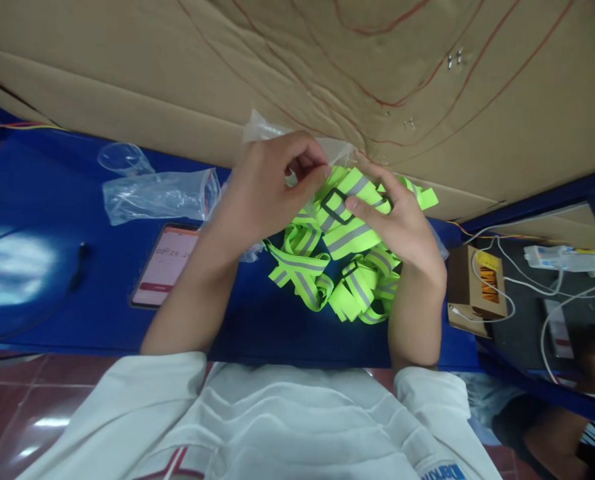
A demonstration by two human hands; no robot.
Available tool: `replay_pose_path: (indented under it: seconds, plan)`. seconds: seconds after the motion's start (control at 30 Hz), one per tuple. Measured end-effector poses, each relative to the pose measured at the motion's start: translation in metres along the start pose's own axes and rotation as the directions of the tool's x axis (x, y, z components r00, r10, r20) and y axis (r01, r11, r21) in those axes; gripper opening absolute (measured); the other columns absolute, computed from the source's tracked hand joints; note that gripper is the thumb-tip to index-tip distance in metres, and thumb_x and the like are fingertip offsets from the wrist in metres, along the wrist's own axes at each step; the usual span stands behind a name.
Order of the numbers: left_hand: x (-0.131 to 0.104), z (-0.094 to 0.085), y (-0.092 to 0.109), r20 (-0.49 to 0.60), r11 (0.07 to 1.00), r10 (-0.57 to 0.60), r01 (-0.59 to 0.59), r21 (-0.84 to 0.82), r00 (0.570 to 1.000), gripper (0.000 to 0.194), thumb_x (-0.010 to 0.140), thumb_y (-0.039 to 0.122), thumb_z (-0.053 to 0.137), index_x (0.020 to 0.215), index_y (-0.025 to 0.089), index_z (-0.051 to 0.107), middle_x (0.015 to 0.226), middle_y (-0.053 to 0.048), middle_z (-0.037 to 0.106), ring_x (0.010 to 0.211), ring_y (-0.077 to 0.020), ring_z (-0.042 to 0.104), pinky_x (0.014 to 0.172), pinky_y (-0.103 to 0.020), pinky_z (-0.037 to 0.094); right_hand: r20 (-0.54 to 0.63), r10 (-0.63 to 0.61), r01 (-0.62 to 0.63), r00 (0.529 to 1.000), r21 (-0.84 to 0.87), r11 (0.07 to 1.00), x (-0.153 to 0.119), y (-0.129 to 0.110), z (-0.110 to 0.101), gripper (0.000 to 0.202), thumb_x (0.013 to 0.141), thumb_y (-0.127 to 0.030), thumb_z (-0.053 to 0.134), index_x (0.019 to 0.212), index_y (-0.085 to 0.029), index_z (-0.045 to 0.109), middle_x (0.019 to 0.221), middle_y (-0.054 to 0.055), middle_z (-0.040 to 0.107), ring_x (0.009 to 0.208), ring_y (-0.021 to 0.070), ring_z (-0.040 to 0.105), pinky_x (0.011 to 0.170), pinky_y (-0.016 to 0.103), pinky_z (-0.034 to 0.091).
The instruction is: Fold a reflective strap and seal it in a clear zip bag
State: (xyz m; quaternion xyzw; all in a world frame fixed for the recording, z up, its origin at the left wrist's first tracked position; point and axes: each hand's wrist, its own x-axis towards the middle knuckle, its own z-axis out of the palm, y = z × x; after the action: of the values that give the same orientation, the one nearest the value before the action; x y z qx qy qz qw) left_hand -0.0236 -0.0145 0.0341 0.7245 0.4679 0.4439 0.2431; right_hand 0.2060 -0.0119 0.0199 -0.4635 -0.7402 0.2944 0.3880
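Observation:
A folded neon-yellow reflective strap (348,235) with a grey stripe and a black slide buckle lies under my right hand (402,217). That hand grips it, thumb across the front beside the buckle and fingers behind the upper edge. My left hand (272,187) is closed in a pinch at the strap's upper left corner; the fingertips partly hide what they hold. Below, more reflective straps (302,267) lie loosely tangled on the blue table (277,333). Behind both hands a clear plastic bag (260,127) rests against the cardboard.
Left of my arm are a clear plastic bag (157,197), a clear round plastic piece (122,159) and a phone (165,267) with a lit screen. A cardboard wall (127,60) with red wires stands behind. To the right are a small box (477,283), white cables and another person's arm (552,440).

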Motion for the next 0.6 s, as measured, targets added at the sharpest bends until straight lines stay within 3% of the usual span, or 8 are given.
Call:
replay_pose_path:
  seconds: [0.13, 0.27, 0.4, 0.5, 0.57, 0.6]
  plan:
    - [-0.005, 0.001, 0.009, 0.164, 0.985, 0.137, -0.152, 0.080, 0.977, 0.021, 0.100, 0.036, 0.056, 0.099, 0.024, 0.072, 0.093, -0.002, 0.073, 0.087, -0.0189, 0.067, 0.084, -0.033, 0.053, 0.063, -0.048, 0.048, 0.997, -0.005, 0.999, -0.001, 0.005, -0.007, 0.054, 0.085, -0.043, 0.082, 0.135, -0.030, 0.068, 0.142, 0.000, 0.068, 0.137, 0.0266, 0.061, 0.122, 0.049, 0.045]
    - [-0.006, 0.003, 0.012, 0.168, 0.945, 0.238, -0.268, 0.187, 0.957, 0.024, 0.104, 0.036, 0.049, 0.105, 0.026, 0.071, 0.097, -0.004, 0.073, 0.096, -0.0228, 0.068, 0.093, -0.040, 0.051, 0.034, -0.093, 0.094, 0.995, -0.039, 0.995, -0.003, 0.002, -0.007, 0.043, 0.086, -0.039, 0.082, 0.126, -0.027, 0.072, 0.128, -0.001, 0.075, 0.123, 0.0267, 0.069, 0.115, 0.049, 0.052]
    - [-0.011, 0.007, 0.016, 0.025, 0.912, 0.323, -0.318, 0.260, 0.946, 0.024, 0.102, 0.043, 0.054, 0.107, 0.030, 0.074, 0.107, -0.007, 0.072, 0.108, -0.0286, 0.066, 0.104, -0.050, 0.048, -0.047, -0.080, 0.076, 0.996, -0.086, 0.993, -0.005, -0.010, -0.008, 0.033, 0.090, -0.037, 0.077, 0.123, -0.032, 0.072, 0.127, -0.004, 0.075, 0.119, 0.0239, 0.070, 0.112, 0.044, 0.055]
    - [-0.018, 0.012, 0.017, -0.104, 0.864, 0.440, -0.389, 0.320, 0.892, 0.019, 0.099, 0.044, 0.062, 0.112, 0.034, 0.073, 0.117, -0.004, 0.070, 0.114, -0.0279, 0.064, 0.107, -0.050, 0.047, -0.146, -0.052, 0.045, 0.988, -0.052, 0.998, -0.007, -0.015, -0.015, 0.027, 0.092, -0.041, 0.075, 0.119, -0.038, 0.072, 0.124, -0.007, 0.076, 0.113, 0.0238, 0.071, 0.108, 0.043, 0.057]
    - [-0.020, 0.018, 0.014, -0.279, 0.874, 0.454, -0.362, 0.324, 0.846, 0.011, 0.099, 0.040, 0.064, 0.104, 0.032, 0.069, 0.108, -0.003, 0.069, 0.109, -0.0236, 0.063, 0.104, -0.046, 0.049, -0.215, -0.044, 0.040, 0.976, -0.021, 0.999, -0.009, -0.015, -0.020, 0.030, 0.090, -0.046, 0.077, 0.118, -0.036, 0.073, 0.120, -0.005, 0.077, 0.111, 0.0257, 0.072, 0.105, 0.045, 0.058]
    - [-0.019, 0.021, 0.012, -0.402, 0.909, 0.406, -0.317, 0.271, 0.821, 0.011, 0.099, 0.040, 0.065, 0.100, 0.029, 0.065, 0.104, -0.002, 0.066, 0.105, -0.0213, 0.063, 0.101, -0.044, 0.050, -0.238, -0.041, 0.044, 0.970, 0.008, 0.999, -0.010, -0.014, -0.022, 0.034, 0.090, -0.048, 0.077, 0.120, -0.034, 0.073, 0.119, -0.003, 0.077, 0.111, 0.0264, 0.071, 0.104, 0.046, 0.059]
